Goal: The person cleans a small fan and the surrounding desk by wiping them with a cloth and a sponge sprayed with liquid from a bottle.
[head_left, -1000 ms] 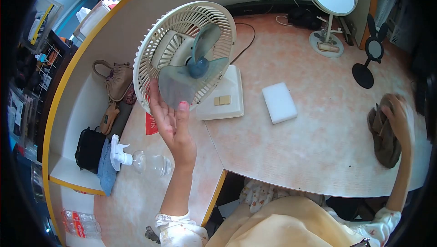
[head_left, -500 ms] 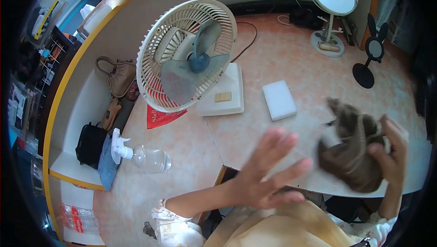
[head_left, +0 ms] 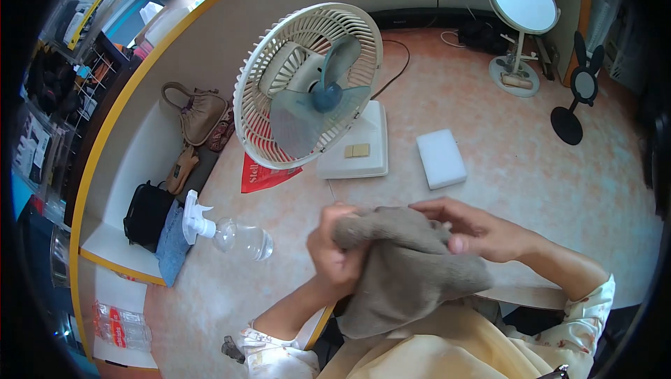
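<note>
A brown cloth (head_left: 412, 274) hangs bunched between my two hands, above the near edge of the table. My left hand (head_left: 337, 247) is closed around its left upper corner. At the cloth's right upper side, my right hand (head_left: 482, 231) has its thumb and fingers around a fold. Beyond the hands lies a white sponge block (head_left: 442, 159). Left of it stands a fan (head_left: 307, 89) with its front grille off, so its bluish blades are bare. A clear spray bottle (head_left: 241, 238) lies on its side to the left of my left hand.
A round mirror on a stand (head_left: 523, 5) and a black rabbit-shaped mirror (head_left: 583, 85) stand at the back right. Bags, including a black one (head_left: 148, 215), sit in the left shelf. A red packet (head_left: 265, 177) lies by the fan base (head_left: 356, 145). A yellow-edged partition (head_left: 105, 134) curves along the left.
The cloth has moved left from beside my right hand to between both hands and is more spread out. My left hand, open before, has closed on it. The view has shifted slightly.
</note>
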The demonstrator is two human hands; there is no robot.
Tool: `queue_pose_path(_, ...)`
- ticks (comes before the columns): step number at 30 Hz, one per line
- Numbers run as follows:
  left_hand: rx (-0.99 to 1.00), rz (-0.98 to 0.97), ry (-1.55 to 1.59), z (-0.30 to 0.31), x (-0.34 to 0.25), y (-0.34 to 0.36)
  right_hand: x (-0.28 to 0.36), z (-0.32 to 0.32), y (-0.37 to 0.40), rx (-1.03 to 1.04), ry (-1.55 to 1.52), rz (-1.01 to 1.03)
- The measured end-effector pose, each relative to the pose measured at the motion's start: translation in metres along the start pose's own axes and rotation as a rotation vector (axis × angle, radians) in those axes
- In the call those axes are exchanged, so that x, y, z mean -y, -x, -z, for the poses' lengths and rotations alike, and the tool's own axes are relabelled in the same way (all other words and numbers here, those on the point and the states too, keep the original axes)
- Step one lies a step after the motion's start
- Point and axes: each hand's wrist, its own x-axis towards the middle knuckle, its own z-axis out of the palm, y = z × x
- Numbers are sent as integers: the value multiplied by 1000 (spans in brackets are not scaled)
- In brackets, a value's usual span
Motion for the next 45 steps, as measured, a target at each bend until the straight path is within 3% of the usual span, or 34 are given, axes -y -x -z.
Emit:
queue_pose_path(2, -59, 27, 44, 11, 2, -3, -6, -1, 5, 90, -62, -31)
queue_pose_path(3, 10, -5, 33, 20, 5, 2, -9, 4, 9, 228, -155, -143)
queue_pose_path(6, 110, -8, 84, 26, 17, 8, 7, 16, 10, -36, 24, -224)
queue_pose_path(9, 71, -13, 24, 17, 14, 8, 13, 20, 4, -209, 151, -41)
queue_pose_path(10, 145, -33, 16, 13, 8, 3, 13, 18, 1, -239, 210, 36)
queue_pose_path(14, 406, -99, 73, -2, -16, -11, -10, 5, -29, -148, -49, 68)
queue_pose_path(15, 427, -111, 104, -4, -17, -10, -17, 11, -33, -77, -219, -81)
queue_pose_path(17, 472, -37, 247, -1, -21, -10, -18, 19, -30, 119, -210, -168)
queue_pose_path(19, 548, -85, 275, 10, -8, -11, -17, 29, -25, 252, -195, -223)
queue_pose_path(20, 585, -106, 290, 13, -3, -11, -15, 33, -21, 185, -48, -166)
queue_pose_path(24, 704, 127, 247, 14, -15, -28, 7, 34, -7, -70, 539, 50)
queue_pose_path(25, 709, 224, 398, 15, -10, -25, 17, 29, -3, -84, 627, 67)
queue_pose_path(28, 381, 405, 361, -9, -17, -15, 32, 16, 3, 19, 689, 109)
queue_pose_path(31, 646, 360, 91, -5, -9, -11, 36, 23, 0, 187, 700, 140)
queue_pose_path(32, 753, 312, -3, -3, -5, -10, 37, 23, -1, 130, 769, 79)
queue_pose_path(34, 535, 291, 43, -9, -9, -3, 38, 20, -4, 17, 905, -45)
queue_pose_path(35, 375, 272, 128, -12, -5, 2, 33, 14, -5, -49, 855, 130)
queue_pose_path(37, 118, 233, 161, -19, -4, 3, 18, -9, -9, -98, 669, 203)
queue_pose_path(39, 197, 272, 163, -13, 1, 6, -7, -19, -13, -165, 501, 256)
queue_pose_path(40, 237, 291, 164, -9, 5, 7, -14, -12, -21, -201, 598, 288)
queue_pose_path(43, 3, 448, 170, 3, 39, 1, -9, 15, -51, -355, 907, 328)
queue_pose_path(45, -184, 407, 25, 8, 76, -6, 2, 22, -81, -502, 1120, 342)
